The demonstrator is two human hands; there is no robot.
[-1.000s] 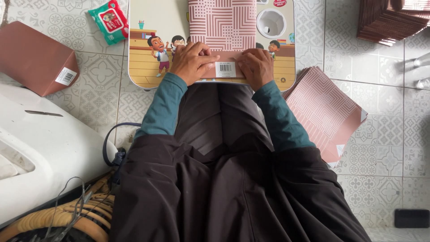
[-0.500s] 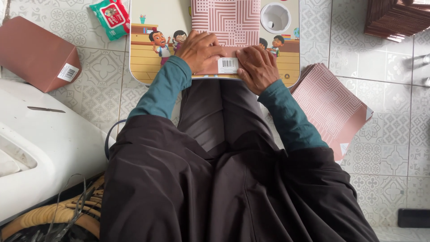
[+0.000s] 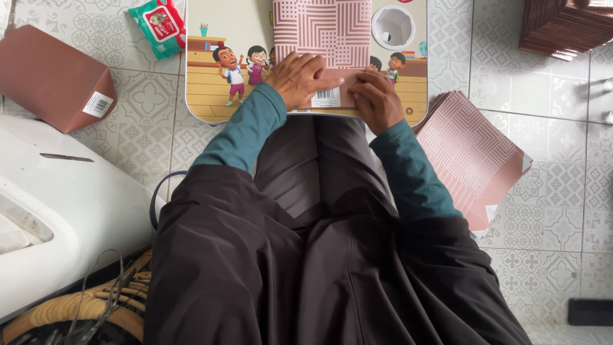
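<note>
Both hands, left hand (image 3: 300, 78) and right hand (image 3: 377, 97), press flat on the pink patterned sheet (image 3: 322, 32), grasping nothing; rub the fold firmly from 9 to 3 o'clock.

The floor (image 3: 555, 121) is laid with pale grey square tiles bearing a faint floral pattern, split by thin grout lines. Soft, even daylight falls over it without hard shadows. At the left edge sits a large white moulded plastic body (image 3: 64, 211), and below it a woven tan rattan piece (image 3: 70, 310) draped with thin dark wires.
</note>
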